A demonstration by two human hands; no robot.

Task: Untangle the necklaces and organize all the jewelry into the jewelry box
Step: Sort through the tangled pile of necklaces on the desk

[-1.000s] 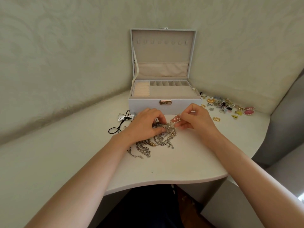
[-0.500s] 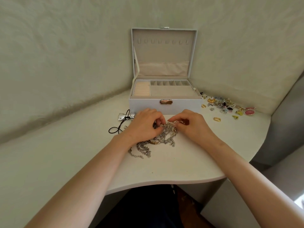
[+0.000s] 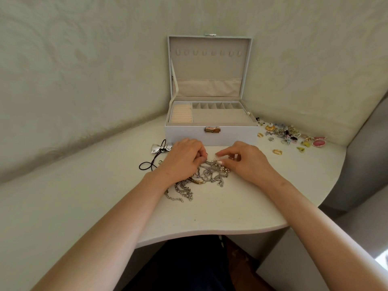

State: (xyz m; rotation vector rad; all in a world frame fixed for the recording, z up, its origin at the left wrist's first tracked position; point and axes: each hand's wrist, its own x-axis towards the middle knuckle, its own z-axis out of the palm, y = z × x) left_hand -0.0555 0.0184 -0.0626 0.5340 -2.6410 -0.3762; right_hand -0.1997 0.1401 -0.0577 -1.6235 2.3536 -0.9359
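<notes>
A tangle of silver and gold necklaces lies on the white table in front of the open grey jewelry box. My left hand rests on the tangle's left side, fingers curled and pinching chain near its top. My right hand sits on the right side, thumb and fingers pinching a beaded part of the tangle. The box lid stands upright with hooks inside; its compartments look empty. A pile of small earrings and brooches lies right of the box.
A black cord with a silver bow pendant lies left of my left hand. A gold ring lies apart from the pile. The wall runs close behind the box. The table's front edge curves near my lap.
My right hand has come down from slightly lifted to low on the tangle, and its fingers have shifted along the beaded chain. My left hand has stayed in place.
</notes>
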